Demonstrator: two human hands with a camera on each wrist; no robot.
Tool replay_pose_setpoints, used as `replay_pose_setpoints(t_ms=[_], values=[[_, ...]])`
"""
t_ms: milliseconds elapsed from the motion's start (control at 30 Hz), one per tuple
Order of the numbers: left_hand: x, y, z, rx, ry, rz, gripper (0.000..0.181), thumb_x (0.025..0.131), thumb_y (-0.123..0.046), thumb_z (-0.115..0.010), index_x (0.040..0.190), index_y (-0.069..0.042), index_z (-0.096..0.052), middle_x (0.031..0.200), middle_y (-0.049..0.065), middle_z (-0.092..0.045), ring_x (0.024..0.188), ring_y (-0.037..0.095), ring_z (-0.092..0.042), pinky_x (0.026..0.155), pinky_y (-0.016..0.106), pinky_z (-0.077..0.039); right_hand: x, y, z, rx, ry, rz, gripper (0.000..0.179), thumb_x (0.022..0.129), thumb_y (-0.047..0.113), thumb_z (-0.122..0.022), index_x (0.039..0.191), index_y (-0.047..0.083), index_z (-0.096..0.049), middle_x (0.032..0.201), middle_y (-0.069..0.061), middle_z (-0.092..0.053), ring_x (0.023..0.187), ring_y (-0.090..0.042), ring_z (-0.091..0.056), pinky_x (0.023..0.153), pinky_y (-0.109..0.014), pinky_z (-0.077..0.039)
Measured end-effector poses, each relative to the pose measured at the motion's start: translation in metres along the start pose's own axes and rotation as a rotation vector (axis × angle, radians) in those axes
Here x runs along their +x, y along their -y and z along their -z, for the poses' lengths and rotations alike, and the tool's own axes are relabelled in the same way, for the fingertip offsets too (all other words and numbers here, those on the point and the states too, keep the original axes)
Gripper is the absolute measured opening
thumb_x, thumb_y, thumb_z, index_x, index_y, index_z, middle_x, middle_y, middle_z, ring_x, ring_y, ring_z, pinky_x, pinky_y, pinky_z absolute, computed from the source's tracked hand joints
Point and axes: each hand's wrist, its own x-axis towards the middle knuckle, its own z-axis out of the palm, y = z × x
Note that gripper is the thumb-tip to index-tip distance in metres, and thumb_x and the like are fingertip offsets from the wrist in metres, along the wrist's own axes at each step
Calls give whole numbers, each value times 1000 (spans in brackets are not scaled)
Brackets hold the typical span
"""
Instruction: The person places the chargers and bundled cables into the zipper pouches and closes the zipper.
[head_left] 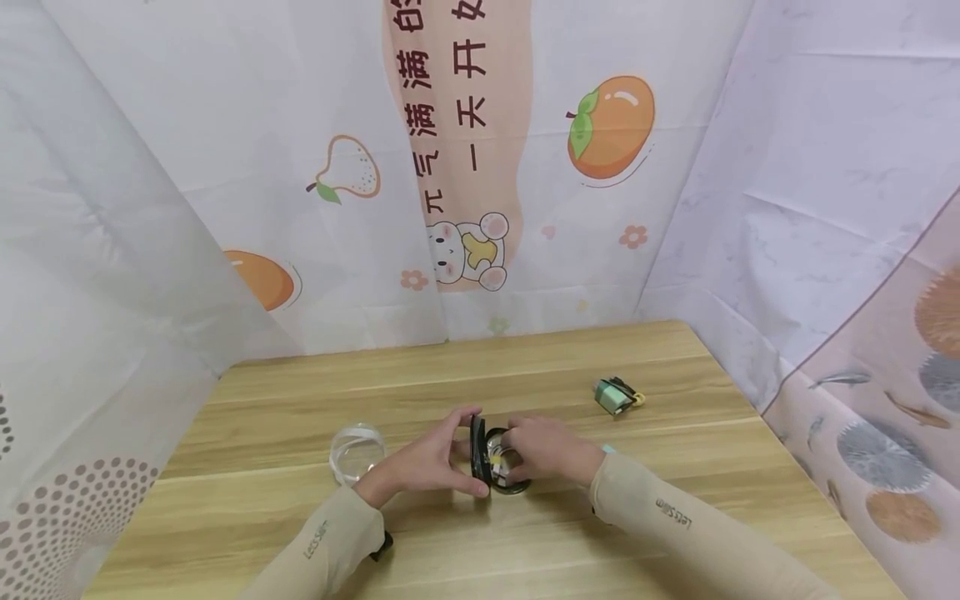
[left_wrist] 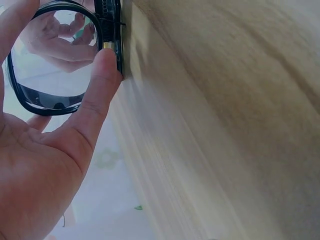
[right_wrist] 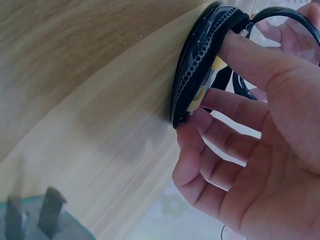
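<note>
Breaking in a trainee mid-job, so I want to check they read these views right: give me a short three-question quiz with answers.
1. Multiple choice: what holds the raised lid of the black-rimmed case? A) the left hand; B) the right hand; C) nothing.
2. True or false: the case is zipped shut.
3. Short answer: which lies farther from the person, the clear round item or the green bundle?

Key: 1. A. 2. False; it is open. 3. The green bundle.
</note>
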Motion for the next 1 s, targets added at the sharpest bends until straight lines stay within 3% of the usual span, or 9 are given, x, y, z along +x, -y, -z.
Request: replay_pose_setpoints(t_ms=[233,567,1000], values=[[2,0,-2,-37,9,22,108,80,-14,-89,158,-16,-15,157,22,-23,108,22,-69,90,32,-56,0,-2,-5,-1,18,-24,41,76,43,-88,104,15,-77,86,7,-54,73,-10,-49,63,-29,-47],[1,1,-1,12,-23,34,108,77,-17,-91,158,-16,-19,153,17,-30,107,23,-67,88,33,-56,4,6,-4,-76,34,-48,34,75,43,-89,95,18,-76,84,8,-53,71,-10,-49,62,-29,-48],[4,-2,1,14,15,13,111,79,-18,-90,159,-12,-13,156,23,-25,106,29,-66,87,34,-57,1,12,0,-227,12,-47,36,77,49,-86,86,17,-72,86,5,-58,69,-13,-55,61,-30,-53]])
